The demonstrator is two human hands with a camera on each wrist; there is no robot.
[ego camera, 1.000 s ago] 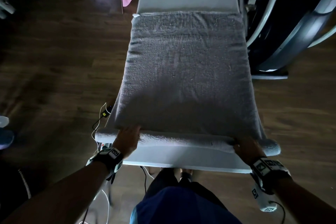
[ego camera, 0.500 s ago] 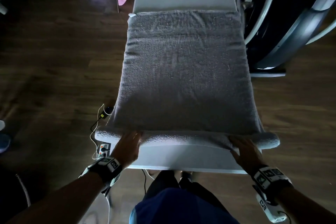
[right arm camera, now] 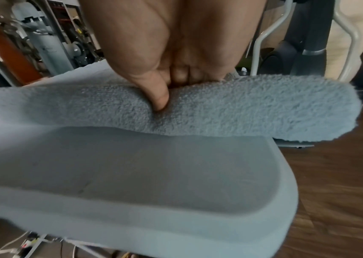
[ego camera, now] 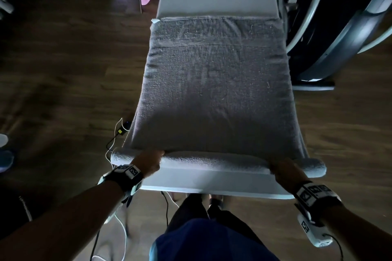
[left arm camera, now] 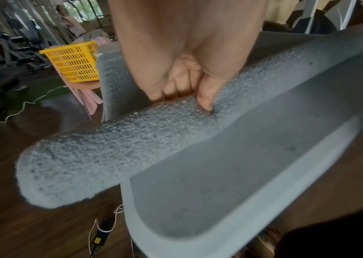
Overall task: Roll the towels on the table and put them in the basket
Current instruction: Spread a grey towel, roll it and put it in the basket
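Change: both hands have curled tighter over the roll since a second ago.
Left grip (ego camera: 148, 162): fingers and thumb clamp the towel (ego camera: 214, 91) roll.
Right grip (ego camera: 283, 168): clamps it too.
Towel: flat along the counter (ego camera: 212, 182), rolled at the near edge.
Basket (left arm camera: 74, 65): beyond the far left corner.

Your head view is dim, with your shadow darkening the near half of the towel (ego camera: 216, 91). Both wrist views are brighter, motion-blurred, and bend strongly toward their edges.
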